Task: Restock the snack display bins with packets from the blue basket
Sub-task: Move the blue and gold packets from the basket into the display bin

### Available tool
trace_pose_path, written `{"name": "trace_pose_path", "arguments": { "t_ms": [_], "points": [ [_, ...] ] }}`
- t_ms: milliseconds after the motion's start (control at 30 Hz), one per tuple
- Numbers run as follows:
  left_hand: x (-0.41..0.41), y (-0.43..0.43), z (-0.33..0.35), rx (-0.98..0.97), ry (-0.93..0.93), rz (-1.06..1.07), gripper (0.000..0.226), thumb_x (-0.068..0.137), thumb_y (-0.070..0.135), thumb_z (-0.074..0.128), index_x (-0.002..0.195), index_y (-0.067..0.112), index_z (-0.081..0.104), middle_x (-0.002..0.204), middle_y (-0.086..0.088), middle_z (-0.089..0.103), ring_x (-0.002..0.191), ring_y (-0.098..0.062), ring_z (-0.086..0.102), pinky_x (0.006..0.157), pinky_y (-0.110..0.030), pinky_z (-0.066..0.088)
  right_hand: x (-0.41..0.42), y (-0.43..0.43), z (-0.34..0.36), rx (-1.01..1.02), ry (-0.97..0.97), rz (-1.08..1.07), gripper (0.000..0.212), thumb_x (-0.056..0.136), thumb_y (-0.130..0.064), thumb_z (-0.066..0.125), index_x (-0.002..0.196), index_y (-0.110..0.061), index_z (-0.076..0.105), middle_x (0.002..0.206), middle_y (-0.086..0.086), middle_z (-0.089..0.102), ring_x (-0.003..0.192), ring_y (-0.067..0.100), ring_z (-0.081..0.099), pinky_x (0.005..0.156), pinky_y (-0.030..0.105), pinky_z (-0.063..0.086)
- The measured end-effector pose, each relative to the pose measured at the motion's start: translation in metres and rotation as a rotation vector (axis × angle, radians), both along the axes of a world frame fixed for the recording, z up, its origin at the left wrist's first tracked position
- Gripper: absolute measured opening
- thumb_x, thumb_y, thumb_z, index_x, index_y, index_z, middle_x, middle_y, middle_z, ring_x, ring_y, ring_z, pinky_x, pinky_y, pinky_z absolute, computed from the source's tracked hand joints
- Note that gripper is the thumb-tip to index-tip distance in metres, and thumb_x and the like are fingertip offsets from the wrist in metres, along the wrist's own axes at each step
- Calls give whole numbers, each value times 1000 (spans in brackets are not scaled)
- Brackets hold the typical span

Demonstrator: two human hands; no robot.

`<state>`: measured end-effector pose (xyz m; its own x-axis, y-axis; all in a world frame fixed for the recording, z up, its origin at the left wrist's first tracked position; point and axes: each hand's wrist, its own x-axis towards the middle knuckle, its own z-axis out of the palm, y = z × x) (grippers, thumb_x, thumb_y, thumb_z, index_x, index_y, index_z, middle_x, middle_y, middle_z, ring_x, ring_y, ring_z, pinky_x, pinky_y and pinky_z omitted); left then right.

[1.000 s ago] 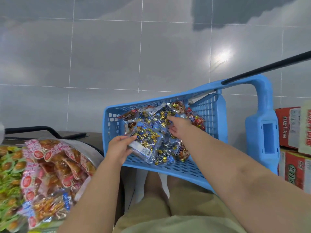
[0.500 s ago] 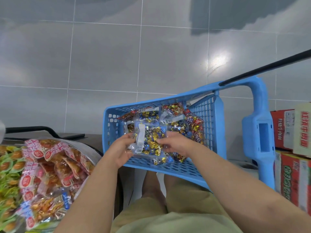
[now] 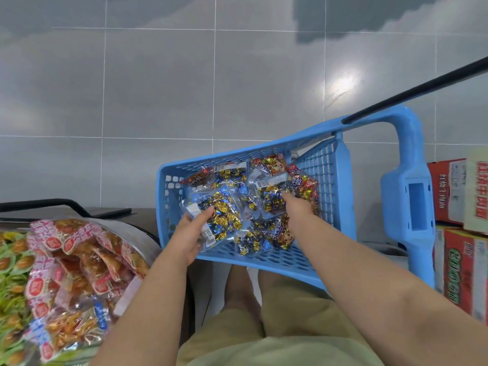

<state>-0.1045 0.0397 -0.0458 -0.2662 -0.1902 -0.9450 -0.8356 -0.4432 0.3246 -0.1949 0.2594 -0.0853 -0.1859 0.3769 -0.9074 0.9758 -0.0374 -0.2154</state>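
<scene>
Blue basket (image 3: 264,262) holds foil-candy packets (image 3: 272,196) (left hand (image 3: 188,236) gripping one).

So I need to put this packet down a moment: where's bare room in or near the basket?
Inside the blue basket, only the mesh strip between the packet heap and the near rim is bare. The snack bin on the left is piled full.

Reaching forward with both bare forearms. Gripping a packet (image 3: 224,219) in the left hand (image 3: 192,235), thumb laid across the top. Poking the right hand (image 3: 297,208) further in, knuckles up, fingers mostly buried, so can't tell the grip tbh.
</scene>
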Motion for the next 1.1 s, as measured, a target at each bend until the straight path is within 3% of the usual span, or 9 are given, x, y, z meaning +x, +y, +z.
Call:
{"name": "trace_pose_path", "arguments": {
  "t_ms": [333, 433, 500, 567, 633, 733, 867, 933, 1100],
  "points": [
    [16, 2, -3, -117, -16, 55, 27, 80, 34, 76, 101, 29, 60, 93, 7, 72, 83, -13, 65, 70, -30, 43, 1, -6, 2, -322, -11, -438, 37, 76, -27, 78, 106, -13, 61, 86, -2, 53, 65, 6, 43, 59, 19, 45],
    [16, 0, 3, -153, 6, 54, 27, 78, 36, 77, 97, 29, 59, 101, 5, 69, 93, -18, 63, 71, -31, 42, 8, -2, 16, -303, 116, -212, 50, 83, -23, 72, 128, -13, 52, 87, 0, 52, 72, 11, 49, 74, 26, 48],
    [14, -1, 10, -165, 42, 40, 31, 77, 38, 77, 98, 30, 57, 107, 4, 65, 100, -20, 59, 77, -33, 41, 13, 1, 30, -260, 245, 43, 53, 85, -23, 69, 133, -22, 46, 116, 5, 55, 97, 21, 57, 93, 38, 43],
    [14, -3, 20, -158, 79, 41, 28, 77, 37, 77, 95, 30, 57, 105, 3, 65, 95, -18, 58, 74, -32, 41, 17, 5, 48, -258, 341, 276, 39, 86, -26, 68, 121, -28, 50, 133, 4, 48, 112, 23, 53, 95, 38, 42],
    [14, -5, 33, -144, 116, 71, 25, 77, 34, 78, 91, 30, 57, 96, 5, 67, 84, -14, 61, 67, -28, 42, 22, 9, 63, -243, 394, 472, 63, 84, -39, 68, 138, -20, 40, 132, -2, 43, 118, 20, 45, 92, 29, 36],
    [19, -13, 52, -157, 206, 115, 26, 79, 28, 77, 95, 28, 57, 88, 5, 70, 77, -13, 66, 66, -26, 47, 30, 8, 88, -195, 504, 608, 86, 78, -50, 70, 146, -21, 26, 127, 1, 50, 101, 21, 59, 86, 29, 47],
    [46, -28, 85, -207, 342, 52, 22, 81, 16, 75, 100, 19, 63, 92, -6, 73, 76, -19, 72, 66, -34, 59, 49, -8, 130, -233, 674, 677, 95, 79, -28, 75, 144, -41, 7, 131, -2, 38, 56, 12, 63, 60, 33, 55],
    [70, -34, 100, -229, 379, 53, 31, 80, 15, 76, 108, 14, 63, 106, -15, 70, 94, -30, 68, 84, -47, 56, 59, -19, 151, -252, 679, 775, 78, 81, -29, 74, 138, -37, 21, 125, 1, 45, 56, 11, 55, 56, 28, 49],
    [150, -35, 133, -338, 437, 237, 38, 76, 17, 78, 108, 18, 58, 100, -5, 70, 77, -14, 70, 57, -27, 54, 85, -50, 192, -283, 717, 977, 34, 82, -27, 71, 110, -27, 52, 74, 0, 50, 54, 9, 50, 49, 20, 41]
  ]
}}
